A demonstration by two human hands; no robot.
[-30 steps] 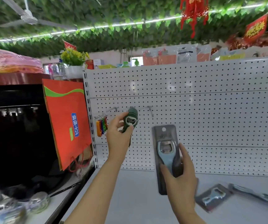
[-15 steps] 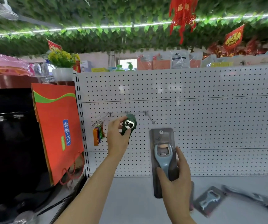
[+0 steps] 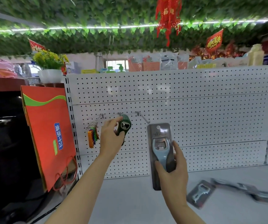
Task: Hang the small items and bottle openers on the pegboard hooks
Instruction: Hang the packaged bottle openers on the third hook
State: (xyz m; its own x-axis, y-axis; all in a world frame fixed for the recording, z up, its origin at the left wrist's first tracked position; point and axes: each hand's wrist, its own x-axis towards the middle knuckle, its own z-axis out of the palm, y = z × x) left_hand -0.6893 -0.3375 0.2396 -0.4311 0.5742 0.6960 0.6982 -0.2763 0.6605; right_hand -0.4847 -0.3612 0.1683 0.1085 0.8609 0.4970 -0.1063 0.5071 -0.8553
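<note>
Shop interior. Ceiling covered in green artificial leaves [image 3: 97,12], a white light strip [image 3: 130,27] running across it. Red hanging ornament [image 3: 168,15] at top centre. White shelf deck [image 3: 130,204] below. Orange paper bag [image 3: 49,131] at left, beside a glossy black surface [image 3: 2,143]. Yellow flowers in a white pot [image 3: 49,68] behind.

Openers at the pegboard [image 3: 194,110]

You're holding a green opener [image 3: 123,126] up at the middle hook [image 3: 120,114] and a carded blue opener [image 3: 161,152] upright below the right hook [image 3: 143,118].

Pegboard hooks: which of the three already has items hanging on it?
The leftmost hook: a bunch of colourful keychain openers hangs from it. The middle hook and the right hook are bare.
</note>
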